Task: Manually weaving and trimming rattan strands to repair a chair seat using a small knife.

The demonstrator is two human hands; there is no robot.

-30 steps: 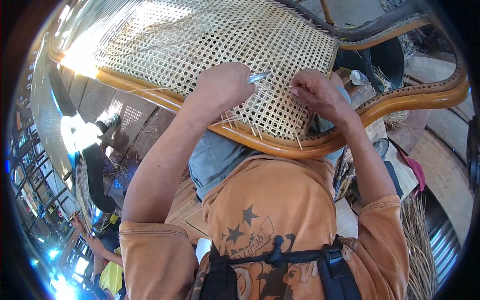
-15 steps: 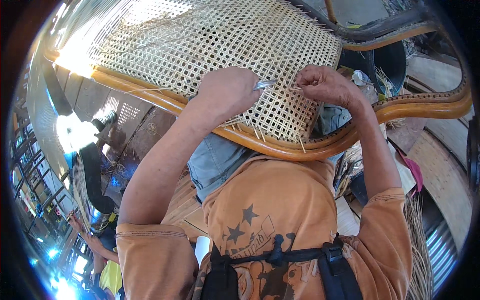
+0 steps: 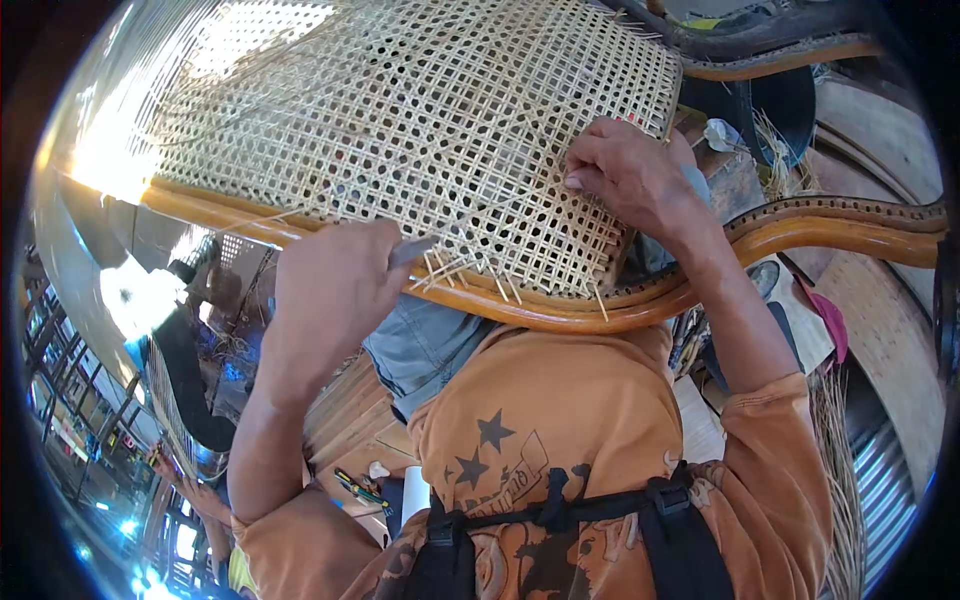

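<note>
A large panel of woven cane (image 3: 470, 150) spans a curved brown wooden frame (image 3: 560, 312) over my lap. At the frame's near left edge my left hand (image 3: 335, 285) is closed around a metal tool (image 3: 410, 251); only its flat, shiny end sticks out, pointing right above the weave. Several loose cane ends (image 3: 507, 286) poke out over the near rail beside it. My right hand (image 3: 630, 175) is over the right part of the cane, its fingers pinched together at the surface. What they hold, if anything, is too small to make out.
A dark bucket (image 3: 780, 105) stands beyond the frame at the right, with cane scraps by it. A bundle of long strands (image 3: 835, 480) is at the lower right. Pliers (image 3: 358, 490) lie on the floor at lower left. Another person's arm (image 3: 200, 497) shows far left.
My left hand has moved left and nearer with the metal tool, from the middle of the cane to the near rail. My right hand has shifted slightly left, still pinched.
</note>
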